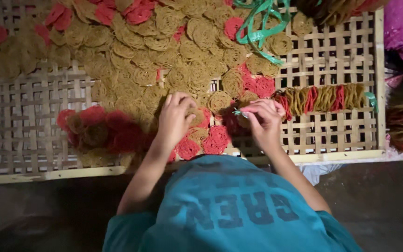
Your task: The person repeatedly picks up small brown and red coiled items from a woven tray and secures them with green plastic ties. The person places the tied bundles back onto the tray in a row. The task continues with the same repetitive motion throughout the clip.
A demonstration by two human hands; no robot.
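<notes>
No packages, labels, signs, screens.

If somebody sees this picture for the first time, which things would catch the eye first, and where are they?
First comes the heap of round yellow and red lacy crackers spread over the woven bamboo tray, thickest at the top centre. Next, the left hand rests on a yellow cracker at the middle, while the right hand pinches a thin green strip. Right of it lies a threaded row of crackers on edge.
</notes>
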